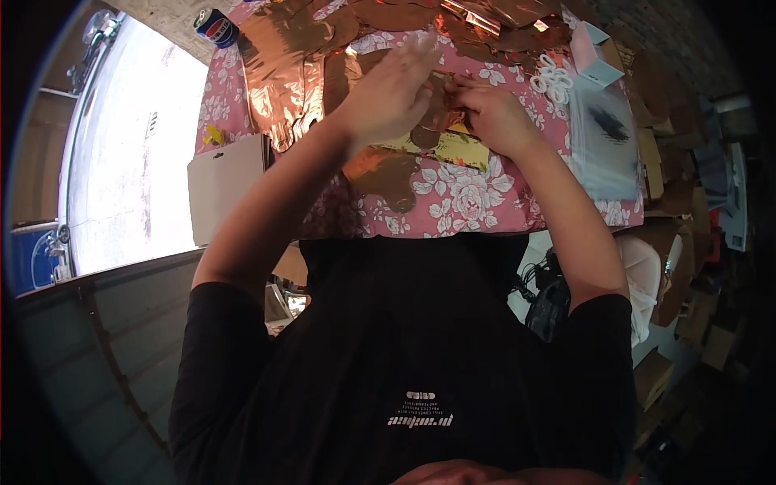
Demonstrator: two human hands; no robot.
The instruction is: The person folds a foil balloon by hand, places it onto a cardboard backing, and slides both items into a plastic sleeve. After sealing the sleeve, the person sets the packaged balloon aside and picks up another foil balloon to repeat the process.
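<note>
My left hand (392,90) is over a flat copper-coloured foil piece (432,121), fingers stretched out and slightly smeared by motion. My right hand (499,117) is at the foil's right side, fingers bent and pressed together at its edge. The exact grip is partly hidden. Below the hands lies a yellow printed card or packet (461,149), partly covered by the foil. Another shiny foil piece with a rounded lobe (392,182) lies nearer my body. Larger copper foil pieces (283,61) are spread beyond my left forearm.
A pink floral cloth (477,202) covers the table. At left are a blue can (215,28), a grey-white box (229,190) and a small yellow item (213,136). At right are white rings (552,79), an open white box (596,55) and clear plastic bags (602,153).
</note>
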